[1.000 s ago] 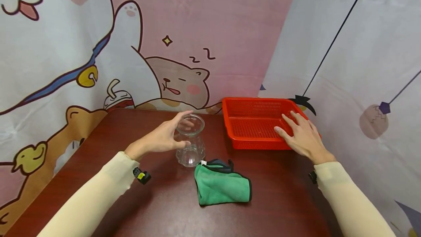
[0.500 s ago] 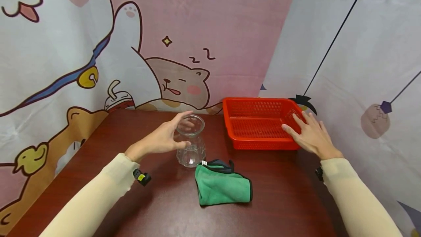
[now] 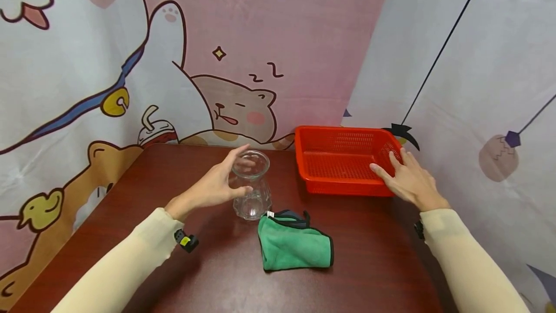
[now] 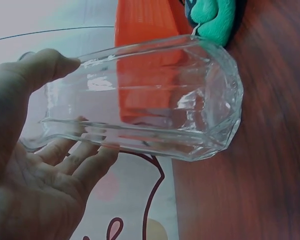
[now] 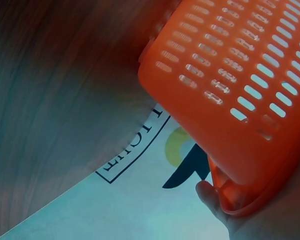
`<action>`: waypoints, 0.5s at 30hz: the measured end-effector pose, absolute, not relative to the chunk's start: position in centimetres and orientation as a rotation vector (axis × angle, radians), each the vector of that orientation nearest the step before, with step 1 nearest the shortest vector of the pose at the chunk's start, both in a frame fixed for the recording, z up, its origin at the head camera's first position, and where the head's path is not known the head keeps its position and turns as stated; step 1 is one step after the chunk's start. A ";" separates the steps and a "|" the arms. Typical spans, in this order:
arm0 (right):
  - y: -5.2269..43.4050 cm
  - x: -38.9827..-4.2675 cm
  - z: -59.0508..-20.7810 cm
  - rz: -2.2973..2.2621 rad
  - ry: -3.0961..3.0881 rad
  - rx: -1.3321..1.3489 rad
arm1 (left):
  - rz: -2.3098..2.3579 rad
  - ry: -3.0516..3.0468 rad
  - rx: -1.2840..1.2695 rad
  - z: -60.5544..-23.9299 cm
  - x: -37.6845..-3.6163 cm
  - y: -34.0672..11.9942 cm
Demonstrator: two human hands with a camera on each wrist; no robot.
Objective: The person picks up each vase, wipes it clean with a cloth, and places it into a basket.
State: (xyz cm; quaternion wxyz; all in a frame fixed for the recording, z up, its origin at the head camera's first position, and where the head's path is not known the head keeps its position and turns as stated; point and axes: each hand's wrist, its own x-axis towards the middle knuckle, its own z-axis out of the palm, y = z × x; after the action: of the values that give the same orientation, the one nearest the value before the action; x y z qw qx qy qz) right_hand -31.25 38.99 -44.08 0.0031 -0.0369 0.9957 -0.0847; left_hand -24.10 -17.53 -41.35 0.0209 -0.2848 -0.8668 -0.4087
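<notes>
A clear glass vase (image 3: 259, 199) with a flared rim and faceted body stands upright on the table. My left hand (image 3: 213, 186) holds it near the neck, thumb at the front, fingers round the far side. The left wrist view shows thumb and fingertips against the glass vase (image 4: 155, 100). A red plastic basket (image 3: 343, 188) with slotted walls sits farther right. My right hand (image 3: 412, 182) grips its right rim near the front corner, thumb over the inner side. In the right wrist view one fingertip hooks at the basket rim (image 5: 240, 200); most of the hand is hidden.
A folded green cloth (image 3: 297, 248) with black edging and a small white label lies in front of the vase. The dark red table (image 3: 208, 274) meets a cartoon-printed curtain (image 3: 304, 37) at the back; another printed panel runs along the right.
My right hand moved right along the basket, then settled at its right rim. The basket has since shifted slightly back or up. The left hand, vase and cloth have stayed about where they were.
</notes>
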 end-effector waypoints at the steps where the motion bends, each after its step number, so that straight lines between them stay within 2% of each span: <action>1: 38.9 -31.3 -44.1 -0.262 3.124 -0.110 | -1.273 -2.684 -0.875 -41.4 -24.0 -17.5; 7: 38.7 -31.1 -43.9 -0.261 3.124 -0.091 | -1.327 -2.645 -0.825 -42.0 -23.7 -17.4; 15: 38.6 -31.2 -44.1 -0.255 3.130 -0.075 | -1.459 -2.673 -0.623 -43.9 -23.4 -17.4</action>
State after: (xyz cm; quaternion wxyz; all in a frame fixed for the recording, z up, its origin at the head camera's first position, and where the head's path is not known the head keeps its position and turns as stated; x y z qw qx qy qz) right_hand -31.24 38.64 -44.12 0.0003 -0.0240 0.9964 -0.0813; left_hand -23.40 -17.43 -43.85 0.0165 -0.2003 -0.8598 -0.4694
